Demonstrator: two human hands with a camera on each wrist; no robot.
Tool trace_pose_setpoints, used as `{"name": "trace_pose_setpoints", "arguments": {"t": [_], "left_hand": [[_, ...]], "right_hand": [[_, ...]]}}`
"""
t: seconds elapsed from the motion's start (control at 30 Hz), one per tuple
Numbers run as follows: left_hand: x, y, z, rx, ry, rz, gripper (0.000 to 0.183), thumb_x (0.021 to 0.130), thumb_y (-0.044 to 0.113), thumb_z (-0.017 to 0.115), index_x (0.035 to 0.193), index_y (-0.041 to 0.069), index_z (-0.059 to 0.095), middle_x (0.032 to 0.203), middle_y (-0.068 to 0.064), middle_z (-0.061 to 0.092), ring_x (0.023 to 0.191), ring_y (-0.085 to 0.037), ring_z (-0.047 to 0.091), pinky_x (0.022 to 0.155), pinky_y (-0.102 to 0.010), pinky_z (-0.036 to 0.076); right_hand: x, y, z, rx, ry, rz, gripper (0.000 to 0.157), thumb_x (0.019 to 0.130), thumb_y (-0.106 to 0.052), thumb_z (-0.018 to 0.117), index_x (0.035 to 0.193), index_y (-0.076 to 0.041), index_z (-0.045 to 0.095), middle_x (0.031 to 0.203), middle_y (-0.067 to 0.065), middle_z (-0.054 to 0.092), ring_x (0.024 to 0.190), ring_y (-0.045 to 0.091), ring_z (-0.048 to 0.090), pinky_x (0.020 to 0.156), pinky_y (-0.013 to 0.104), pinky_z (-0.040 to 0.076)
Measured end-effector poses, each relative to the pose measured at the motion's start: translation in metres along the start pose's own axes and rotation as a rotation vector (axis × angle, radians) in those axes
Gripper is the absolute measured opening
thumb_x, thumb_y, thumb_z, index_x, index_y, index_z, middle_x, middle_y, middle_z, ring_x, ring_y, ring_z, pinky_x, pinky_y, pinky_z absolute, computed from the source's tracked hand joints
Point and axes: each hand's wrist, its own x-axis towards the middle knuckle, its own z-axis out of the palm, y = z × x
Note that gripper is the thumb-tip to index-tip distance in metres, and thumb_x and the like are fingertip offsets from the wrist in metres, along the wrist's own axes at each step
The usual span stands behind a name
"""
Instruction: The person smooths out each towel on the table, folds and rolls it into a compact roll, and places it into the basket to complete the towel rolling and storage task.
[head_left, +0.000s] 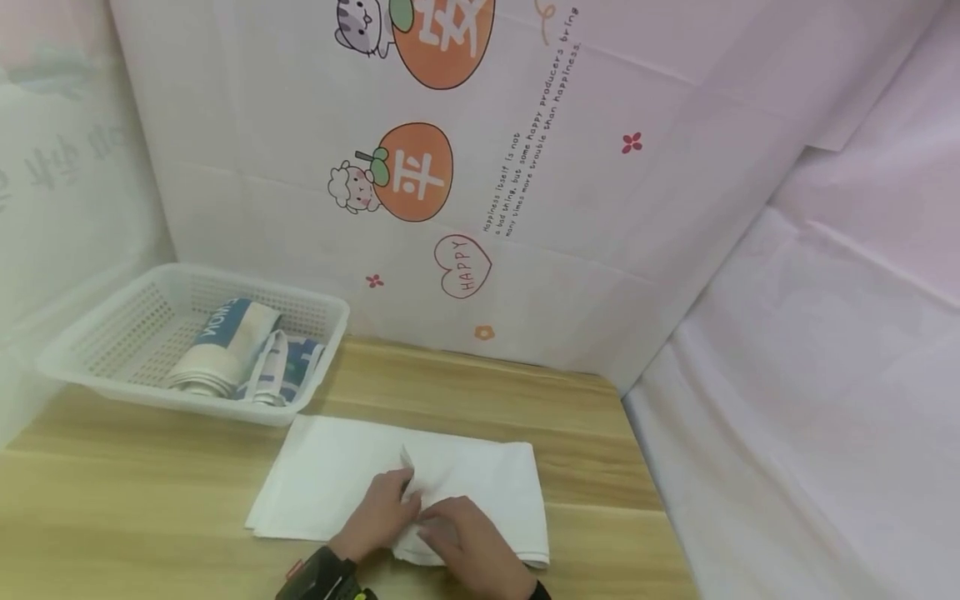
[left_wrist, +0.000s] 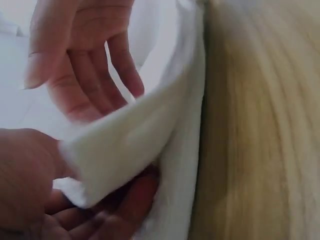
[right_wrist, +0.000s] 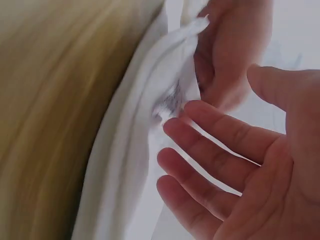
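Note:
A folded white cloth (head_left: 337,475) lies on the wooden table, its near edge lifted and creased between my hands. My left hand (head_left: 384,510) pinches that edge; in the left wrist view, the left hand's fingers (left_wrist: 132,205) curl under the raised layered flap (left_wrist: 125,150). My right hand (head_left: 476,542) is beside it. In the right wrist view, the right hand's fingers (right_wrist: 220,155) are spread and nearly straight, with the fingertips close to the cloth. I cannot tell whether they touch it. Some of the cloth is hidden beneath both hands.
A white plastic basket (head_left: 97,375) stands at the back left, holding a rolled cream cloth item (head_left: 243,333) with blue lettering and a blue-and-white cloth item (head_left: 300,367) with a strap. Printed white sheeting (head_left: 555,275) rises behind the table (head_left: 600,467), and more hangs on both sides.

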Motion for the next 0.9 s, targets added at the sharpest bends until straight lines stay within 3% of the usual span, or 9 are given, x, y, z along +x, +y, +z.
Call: {"name": "trace_pose_setpoints", "arguments": {"t": [0.13, 0.2, 0.27, 0.3, 0.37, 0.47, 0.6, 0.77, 0.9], "left_hand": [[0.005, 0.015, -0.011, -0.012, 0.073, 0.033, 0.026, 0.094, 0.005, 0.059, 0.075, 0.011, 0.042, 0.066, 0.004, 0.034, 0.059, -0.008, 0.038, 0.055, -0.023, 0.034], [0.005, 0.028, -0.027, -0.032, 0.129, 0.030, 0.009, 0.096, 0.005, 0.058, 0.088, 0.002, 0.057, 0.074, -0.009, 0.056, 0.071, -0.020, 0.060, 0.068, -0.029, 0.052], [0.002, 0.040, -0.047, -0.047, 0.172, 0.014, 0.024, 0.098, 0.007, 0.055, 0.114, -0.010, 0.062, 0.104, -0.028, 0.067, 0.102, -0.038, 0.068, 0.092, -0.042, 0.057], [0.000, 0.045, -0.058, -0.048, 0.190, 0.001, 0.037, 0.099, 0.008, 0.054, 0.128, -0.015, 0.056, 0.122, -0.035, 0.062, 0.118, -0.045, 0.062, 0.104, -0.048, 0.051], [-0.007, 0.048, -0.079, -0.039, 0.212, -0.034, 0.054, 0.101, 0.011, 0.051, 0.145, -0.018, 0.038, 0.146, -0.037, 0.045, 0.139, -0.048, 0.042, 0.115, -0.057, 0.035], [-0.017, 0.033, -0.104, -0.015, 0.237, -0.077, 0.055, 0.102, 0.011, 0.049, 0.146, -0.018, 0.035, 0.148, -0.038, 0.042, 0.140, -0.050, 0.038, 0.116, -0.058, 0.032], [-0.029, -0.004, -0.123, 0.025, 0.209, -0.137, 0.054, 0.101, 0.008, 0.048, 0.143, -0.022, 0.035, 0.149, -0.041, 0.036, 0.141, -0.055, 0.033, 0.117, -0.061, 0.029], [-0.037, -0.039, -0.131, 0.099, 0.153, -0.171, 0.056, 0.098, 0.008, 0.048, 0.143, -0.023, 0.034, 0.146, -0.045, 0.036, 0.136, -0.060, 0.036, 0.113, -0.065, 0.032], [-0.043, -0.052, -0.128, 0.209, 0.166, -0.249, 0.056, 0.093, 0.006, 0.050, 0.140, -0.022, 0.036, 0.141, -0.045, 0.042, 0.130, -0.061, 0.041, 0.108, -0.068, 0.037]], "right_hand": [[-0.010, 0.010, -0.013, 0.016, 0.115, 0.053, 0.031, 0.107, -0.038, 0.049, 0.120, -0.017, 0.067, 0.119, -0.006, 0.068, 0.114, 0.016, 0.061, 0.097, 0.038, 0.052], [-0.012, 0.014, -0.020, 0.013, 0.169, 0.067, 0.029, 0.107, -0.037, 0.050, 0.118, -0.017, 0.068, 0.118, -0.006, 0.068, 0.114, 0.017, 0.061, 0.097, 0.040, 0.052], [-0.011, 0.016, -0.026, 0.003, 0.207, 0.081, 0.026, 0.106, -0.035, 0.053, 0.116, -0.016, 0.068, 0.117, -0.006, 0.069, 0.113, 0.018, 0.061, 0.097, 0.041, 0.052], [-0.011, 0.017, -0.028, 0.002, 0.214, 0.090, 0.024, 0.106, -0.033, 0.054, 0.114, -0.016, 0.069, 0.116, -0.006, 0.069, 0.112, 0.019, 0.061, 0.097, 0.041, 0.051], [-0.010, 0.018, -0.030, 0.004, 0.213, 0.106, 0.021, 0.105, -0.031, 0.056, 0.112, -0.016, 0.069, 0.114, -0.005, 0.070, 0.112, 0.020, 0.061, 0.097, 0.042, 0.051], [-0.009, 0.022, -0.027, 0.004, 0.204, 0.120, 0.016, 0.102, -0.026, 0.060, 0.110, -0.015, 0.070, 0.114, -0.002, 0.070, 0.113, 0.024, 0.061, 0.097, 0.046, 0.050], [-0.009, 0.029, -0.017, -0.032, 0.189, 0.102, 0.014, 0.099, -0.019, 0.065, 0.109, -0.010, 0.069, 0.114, 0.003, 0.069, 0.111, 0.027, 0.061, 0.095, 0.045, 0.051], [-0.011, 0.031, -0.010, -0.110, 0.232, 0.045, 0.013, 0.095, -0.013, 0.069, 0.107, -0.009, 0.069, 0.108, 0.002, 0.070, 0.104, 0.023, 0.063, 0.091, 0.041, 0.053], [-0.013, 0.030, -0.009, -0.135, 0.279, -0.003, 0.013, 0.094, -0.012, 0.070, 0.106, -0.008, 0.070, 0.105, 0.001, 0.070, 0.101, 0.021, 0.064, 0.089, 0.040, 0.053]]}}
